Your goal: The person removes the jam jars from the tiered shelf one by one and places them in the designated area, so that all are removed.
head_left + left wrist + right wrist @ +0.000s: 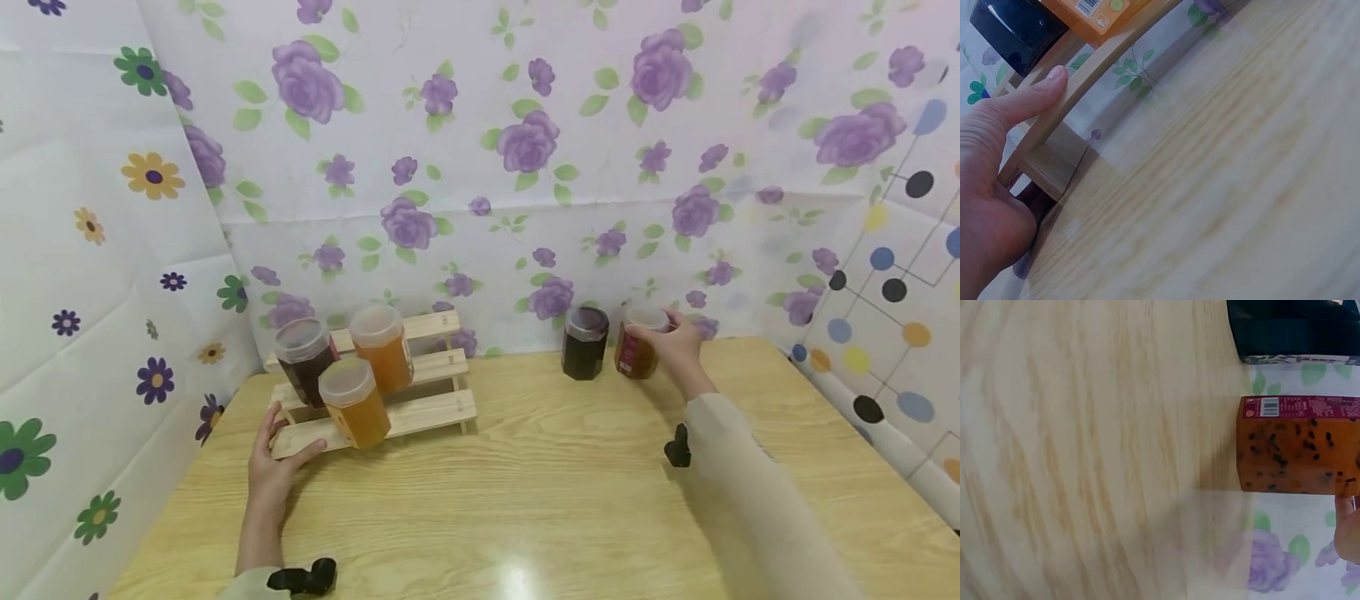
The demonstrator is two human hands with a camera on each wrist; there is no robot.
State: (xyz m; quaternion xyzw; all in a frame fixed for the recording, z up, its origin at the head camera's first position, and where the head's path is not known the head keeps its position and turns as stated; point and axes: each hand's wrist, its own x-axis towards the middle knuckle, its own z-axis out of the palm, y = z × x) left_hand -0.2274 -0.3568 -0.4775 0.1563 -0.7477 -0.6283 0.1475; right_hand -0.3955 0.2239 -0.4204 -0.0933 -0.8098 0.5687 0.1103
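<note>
My left hand (272, 471) grips the left end of a three-step wooden rack (438, 411); its thumb lies on the front step in the left wrist view. On the rack stand a dark jar (307, 367), an orange jar (392, 364) behind, and a golden-orange jar (365, 419) in front, all with translucent lids. At the back right, my right hand (681, 350) holds a reddish-amber jar (634, 357) near its lid. The right wrist view shows black seeds in this jar (1297, 453) and a maroon label with a barcode.
Just left of the held jar, a dark jar (584, 348) stands on the light wooden table (510, 483). Behind the table hangs a purple-flowered sheet (480, 150). Patterned sheets also close off the left and right sides.
</note>
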